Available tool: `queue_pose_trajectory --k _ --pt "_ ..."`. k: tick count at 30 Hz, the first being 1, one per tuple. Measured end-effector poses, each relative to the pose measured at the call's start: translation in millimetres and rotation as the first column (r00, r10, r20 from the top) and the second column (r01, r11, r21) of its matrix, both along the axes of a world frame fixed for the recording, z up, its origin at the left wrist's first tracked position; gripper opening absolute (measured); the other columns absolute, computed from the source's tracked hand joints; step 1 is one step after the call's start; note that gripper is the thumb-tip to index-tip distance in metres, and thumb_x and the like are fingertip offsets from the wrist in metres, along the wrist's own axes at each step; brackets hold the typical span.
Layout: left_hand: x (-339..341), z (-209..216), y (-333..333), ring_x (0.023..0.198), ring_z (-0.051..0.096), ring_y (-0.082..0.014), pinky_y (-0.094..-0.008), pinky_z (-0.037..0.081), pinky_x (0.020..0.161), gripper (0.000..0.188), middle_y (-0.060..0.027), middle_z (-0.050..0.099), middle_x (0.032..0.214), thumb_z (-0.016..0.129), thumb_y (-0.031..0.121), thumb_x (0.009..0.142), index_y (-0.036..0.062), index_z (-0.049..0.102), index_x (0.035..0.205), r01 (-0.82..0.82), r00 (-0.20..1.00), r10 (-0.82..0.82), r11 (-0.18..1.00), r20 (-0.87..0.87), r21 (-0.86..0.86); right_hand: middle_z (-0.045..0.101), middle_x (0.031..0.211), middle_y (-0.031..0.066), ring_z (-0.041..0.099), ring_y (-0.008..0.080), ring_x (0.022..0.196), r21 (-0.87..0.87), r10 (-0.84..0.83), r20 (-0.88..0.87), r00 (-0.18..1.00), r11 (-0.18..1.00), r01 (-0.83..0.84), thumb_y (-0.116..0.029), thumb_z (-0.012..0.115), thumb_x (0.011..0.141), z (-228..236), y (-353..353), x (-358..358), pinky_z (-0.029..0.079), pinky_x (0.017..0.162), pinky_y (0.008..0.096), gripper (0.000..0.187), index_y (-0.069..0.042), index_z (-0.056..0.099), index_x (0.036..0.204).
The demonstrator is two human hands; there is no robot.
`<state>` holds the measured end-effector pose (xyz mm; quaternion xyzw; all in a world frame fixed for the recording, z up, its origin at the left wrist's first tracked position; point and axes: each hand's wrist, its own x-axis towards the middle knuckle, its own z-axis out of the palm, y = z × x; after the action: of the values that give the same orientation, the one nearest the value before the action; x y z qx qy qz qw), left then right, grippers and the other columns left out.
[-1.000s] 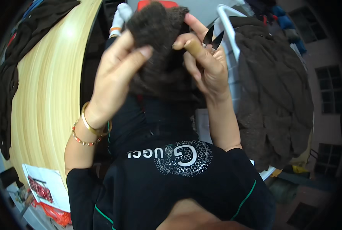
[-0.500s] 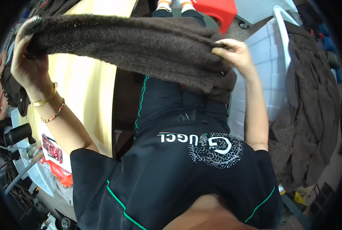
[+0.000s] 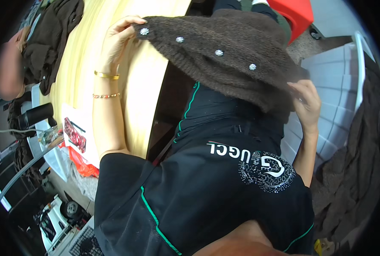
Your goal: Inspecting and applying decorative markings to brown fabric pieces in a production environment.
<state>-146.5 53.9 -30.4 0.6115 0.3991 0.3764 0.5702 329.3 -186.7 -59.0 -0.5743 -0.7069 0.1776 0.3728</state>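
A fuzzy dark brown knit cardigan [image 3: 228, 38] is stretched over my lap and the near part of the table. Along its front edge runs a row of several sparkly round buttons [image 3: 218, 53]. At its left end, beside the outermost button, my left hand [image 3: 118, 40] pinches the edge between thumb and fingers. My right hand [image 3: 306, 102] is at the cardigan's right end, its fingers curled and closed at the blurred fabric edge.
To the left stands a pale wooden table [image 3: 92, 47] with another dark brown garment [image 3: 51, 42] on it. At right, a white plastic basket [image 3: 330, 81] has brown knitwear [image 3: 348, 183] hanging over its side. A red stool [image 3: 294, 17] stands beyond. A person's blurred arm [image 3: 10, 70] shows at far left.
The cardigan has turned so its buttons now face up. My left hand has moved right in the view, and the right hand has shifted right and lower. The view has shifted too.
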Motion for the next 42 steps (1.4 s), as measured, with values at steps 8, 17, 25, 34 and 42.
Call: queue_pose_trajectory --k 8,17,25,34,42 --pt "5.6 -8.1 12.4 0.084 0.06 -0.0048 -0.0215 0.048 0.074 0.022 -0.0003 0.071 0.101 0.057 -0.001 0.097 0.005 0.074 0.109 0.08 0.996 -0.079 0.996 0.03 -0.036 0.063 0.105 0.0065 0.059 0.0134 0.093 0.009 -0.064 -0.12 0.991 0.998 0.066 0.014 0.068 0.086 -28.6 9.7 24.7 0.046 0.077 0.0238 0.025 0.003 0.071 0.108" --pt "39.1 -6.7 23.3 0.092 0.061 -0.0062 -0.0216 0.048 0.079 0.02 -0.0017 0.068 0.116 0.06 0.004 0.098 0.002 0.072 0.113 0.175 0.975 -0.176 0.984 -0.137 -0.023 0.067 0.113 0.0047 0.058 0.0087 0.093 0.05 -0.305 -0.188 0.933 0.946 0.32 0.011 0.068 0.091 -37.4 12.7 72.0 0.045 0.077 0.0201 0.023 0.002 0.072 0.112" --pt "109.4 -15.6 9.9 0.081 0.058 -0.0067 -0.0222 0.05 0.079 0.023 -0.0017 0.068 0.107 0.056 -0.002 0.097 0.0024 0.072 0.114 0.357 0.914 -0.355 0.934 -0.196 -0.022 0.072 0.112 0.0019 0.053 0.0018 0.074 -0.018 -0.532 -0.306 0.79 0.832 0.554 0.008 0.066 0.091 -60.1 13.5 114.9 0.04 0.059 0.0174 0.026 -0.001 0.074 0.115" --pt "169.2 3.1 -37.6 0.084 0.059 -0.0203 -0.029 0.05 0.079 0.033 -0.0094 0.058 0.099 0.05 -0.015 0.078 0.0001 0.069 0.1 0.331 0.68 -0.173 0.939 -0.713 0.089 0.067 0.106 -0.0031 0.047 0.0005 0.068 -0.229 -0.593 -0.128 0.795 0.798 0.558 -0.006 0.08 0.088 -99.1 11.1 120.3 0.039 0.058 0.0171 0.031 -0.012 0.077 0.118" --pt "159.3 7.3 -39.5 0.097 0.06 -0.0272 -0.0356 0.049 0.088 0.031 -0.017 0.061 0.103 0.048 -0.007 0.08 -0.0034 0.062 0.107 0.325 0.766 -0.179 0.937 -0.617 0.131 0.058 0.099 -0.0072 0.038 -0.0034 0.064 -0.199 -0.664 -0.112 0.739 0.744 0.638 -0.001 0.076 0.09 -45.3 14.9 93.0 0.031 0.057 0.0144 0.045 -0.013 0.069 0.134"
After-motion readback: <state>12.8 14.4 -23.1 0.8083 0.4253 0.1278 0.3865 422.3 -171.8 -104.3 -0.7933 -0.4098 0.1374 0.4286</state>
